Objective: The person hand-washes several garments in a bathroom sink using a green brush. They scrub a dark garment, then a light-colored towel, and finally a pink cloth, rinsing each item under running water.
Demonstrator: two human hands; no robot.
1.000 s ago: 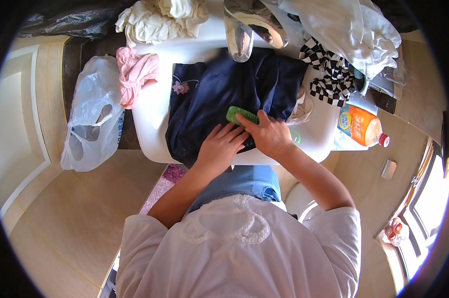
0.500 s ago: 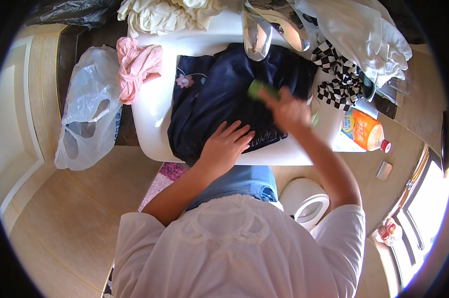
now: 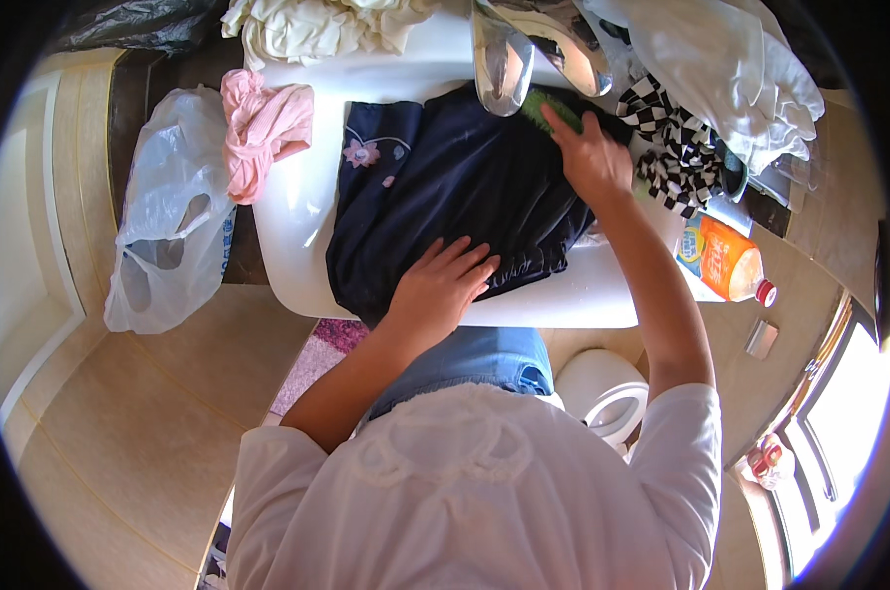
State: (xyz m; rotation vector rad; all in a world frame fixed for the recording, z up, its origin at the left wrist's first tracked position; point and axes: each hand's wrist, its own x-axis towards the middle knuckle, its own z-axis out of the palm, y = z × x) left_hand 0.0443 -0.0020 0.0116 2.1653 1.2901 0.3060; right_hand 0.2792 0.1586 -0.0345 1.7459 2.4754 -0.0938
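A dark navy garment (image 3: 455,187) with a pink flower motif at its left corner lies spread across the white washbasin (image 3: 290,265). My left hand (image 3: 441,281) rests flat on its near edge, fingers stretched out, holding nothing. Farther off, my right hand (image 3: 598,165) grips a green scrub brush (image 3: 543,108) against the garment's far right part, just beside the chrome faucet (image 3: 504,69). My fingers hide part of the brush.
Pink cloth (image 3: 266,128) hangs over the basin's left rim beside a white plastic bag (image 3: 175,197). Cream cloth (image 3: 317,29) lies at the back. Checkered fabric (image 3: 676,162), white cloth (image 3: 720,69) and an orange bottle (image 3: 728,261) are right. A toilet (image 3: 602,388) stands below.
My right hand has pushed the brush away from me and to the right, up near the faucet. The left hand stays about where it was on the garment.
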